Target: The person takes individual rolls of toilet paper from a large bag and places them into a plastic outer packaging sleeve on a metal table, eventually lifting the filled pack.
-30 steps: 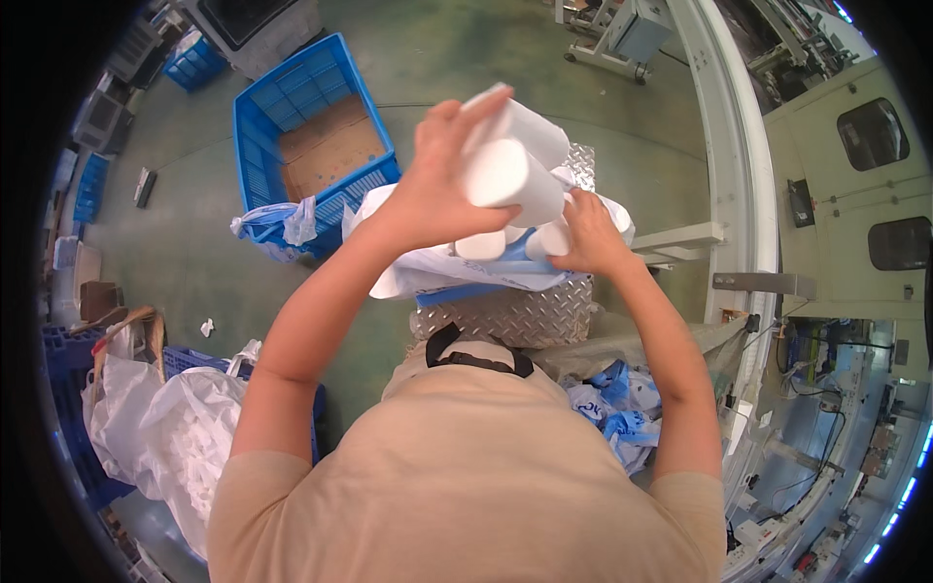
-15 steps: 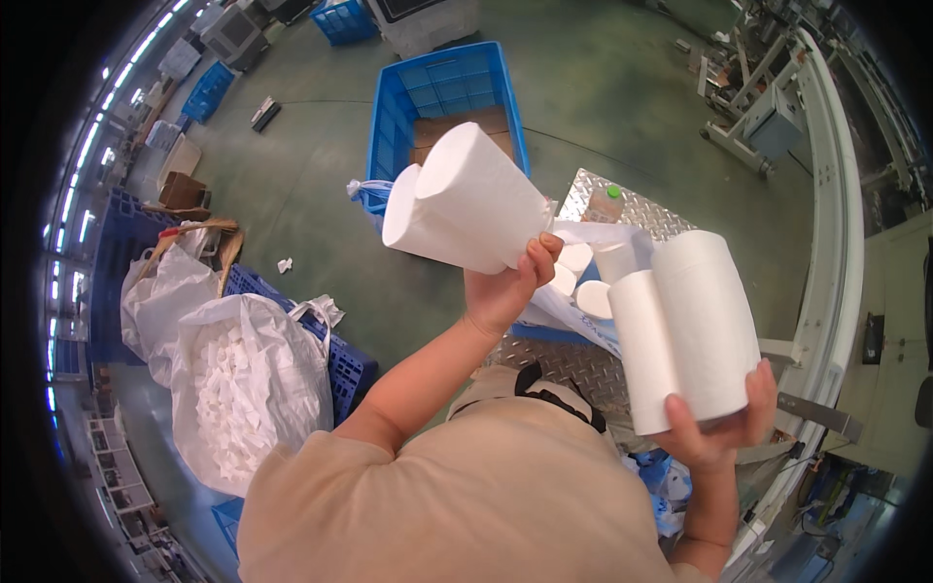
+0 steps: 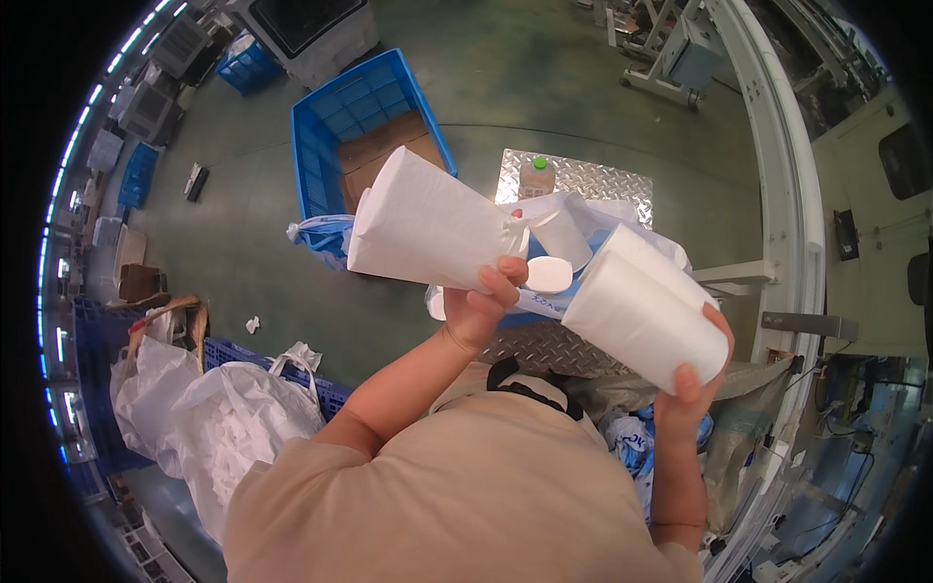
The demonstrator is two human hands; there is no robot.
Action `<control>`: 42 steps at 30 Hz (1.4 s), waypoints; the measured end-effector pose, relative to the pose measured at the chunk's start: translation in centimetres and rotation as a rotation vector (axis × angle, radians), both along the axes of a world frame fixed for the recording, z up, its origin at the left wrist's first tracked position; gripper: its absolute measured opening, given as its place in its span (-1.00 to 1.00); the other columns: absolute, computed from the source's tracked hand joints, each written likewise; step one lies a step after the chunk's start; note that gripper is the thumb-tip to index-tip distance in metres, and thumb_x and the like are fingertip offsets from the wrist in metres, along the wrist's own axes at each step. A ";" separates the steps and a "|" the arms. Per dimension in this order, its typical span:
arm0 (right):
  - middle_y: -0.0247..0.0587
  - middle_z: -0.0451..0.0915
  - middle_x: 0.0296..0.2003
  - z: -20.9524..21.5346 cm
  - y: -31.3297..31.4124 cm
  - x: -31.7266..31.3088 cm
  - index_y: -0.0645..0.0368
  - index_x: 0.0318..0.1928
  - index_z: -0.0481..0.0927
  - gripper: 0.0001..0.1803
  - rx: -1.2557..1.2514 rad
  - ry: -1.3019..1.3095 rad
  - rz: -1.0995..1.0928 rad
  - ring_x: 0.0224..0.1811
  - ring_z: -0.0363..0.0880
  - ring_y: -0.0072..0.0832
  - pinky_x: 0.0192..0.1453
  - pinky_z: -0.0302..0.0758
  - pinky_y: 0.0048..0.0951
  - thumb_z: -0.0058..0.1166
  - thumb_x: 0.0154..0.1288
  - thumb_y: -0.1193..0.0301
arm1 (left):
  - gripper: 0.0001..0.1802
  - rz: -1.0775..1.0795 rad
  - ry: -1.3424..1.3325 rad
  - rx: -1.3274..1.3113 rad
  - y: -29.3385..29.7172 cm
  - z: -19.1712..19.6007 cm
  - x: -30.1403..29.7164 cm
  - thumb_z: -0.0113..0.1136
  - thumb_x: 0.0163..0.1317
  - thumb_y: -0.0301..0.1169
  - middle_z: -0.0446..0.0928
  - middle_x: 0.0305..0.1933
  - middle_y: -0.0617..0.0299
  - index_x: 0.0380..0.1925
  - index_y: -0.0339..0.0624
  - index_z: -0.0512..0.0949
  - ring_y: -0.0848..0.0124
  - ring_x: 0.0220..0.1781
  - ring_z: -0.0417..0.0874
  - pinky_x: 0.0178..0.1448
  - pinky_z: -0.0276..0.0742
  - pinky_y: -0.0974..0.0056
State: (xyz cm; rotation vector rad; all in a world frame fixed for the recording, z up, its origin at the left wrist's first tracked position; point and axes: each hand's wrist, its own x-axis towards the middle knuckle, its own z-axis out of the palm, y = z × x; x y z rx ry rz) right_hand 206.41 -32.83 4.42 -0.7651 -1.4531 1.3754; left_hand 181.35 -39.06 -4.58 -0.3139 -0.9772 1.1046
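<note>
My left hand (image 3: pixel 481 306) is closed around the end of white paper rolls (image 3: pixel 423 223), lifted and tilted to the upper left in front of the blue crate. How many it grips is partly hidden. Lower right, my right hand (image 3: pixel 692 374) clasps two more paper rolls (image 3: pixel 646 311) lying side by side, their far ends leaning over an open plastic bag (image 3: pixel 666 245). Inside that bag stand several white rolls (image 3: pixel 549 275), partly covered by the held ones.
Under the bag lies a diamond-plate metal platform (image 3: pixel 622 185), with a green-capped bottle (image 3: pixel 536 177) on it. Beyond stands a large blue crate (image 3: pixel 309 160) with cardboard inside. White sacks of paper scraps (image 3: pixel 233 418) sit at left. A white machine rail (image 3: pixel 792 185) runs along the right.
My right hand has tipped its rolls leftward, closer to the bag. The left-hand rolls have swung lower and further left. The view has shifted, so the surroundings sit further left.
</note>
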 end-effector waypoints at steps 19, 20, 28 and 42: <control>-0.21 0.33 0.18 -1.6 -13.7 8.7 0.03 0.23 0.26 -0.38 -0.635 0.701 -0.823 0.25 0.26 -0.20 0.25 0.19 0.09 0.06 0.21 0.09 | -0.33 -0.721 0.134 -0.039 -0.1 -3.3 4.0 -0.22 0.27 0.08 0.09 0.10 -0.02 0.38 0.43 -0.05 0.14 0.08 0.26 0.09 0.29 -0.13; -0.18 0.31 0.20 -1.0 -14.4 10.2 0.04 0.24 0.25 -0.33 -0.674 0.738 -0.748 0.28 0.22 -0.14 0.21 0.18 0.18 0.06 0.19 0.03 | -0.33 -0.731 0.153 -0.034 -0.5 -3.2 4.3 -0.22 0.27 0.08 0.09 0.12 -0.02 0.38 0.43 -0.06 0.13 0.09 0.26 0.10 0.28 -0.14; -0.05 0.30 0.19 4.1 -20.4 36.9 0.05 0.23 0.25 -0.35 -0.297 0.522 -1.119 0.23 0.27 -0.05 0.14 0.29 0.16 -0.04 0.22 -0.01 | -0.31 -0.586 0.342 -0.121 -3.7 -2.6 10.1 -0.16 0.26 0.02 0.04 0.19 -0.05 0.38 0.43 -0.07 0.08 0.21 0.19 0.18 0.22 -0.21; -0.03 0.28 0.18 -7.6 -15.5 57.5 0.18 0.25 0.24 -0.27 -0.757 0.297 -0.902 0.22 0.26 -0.07 0.20 0.23 0.24 0.22 0.15 0.16 | -0.19 -0.675 0.416 -0.167 -5.9 1.4 28.1 -0.03 0.18 0.08 0.02 0.17 -0.07 0.40 0.24 -0.08 0.05 0.23 0.16 0.23 0.18 -0.24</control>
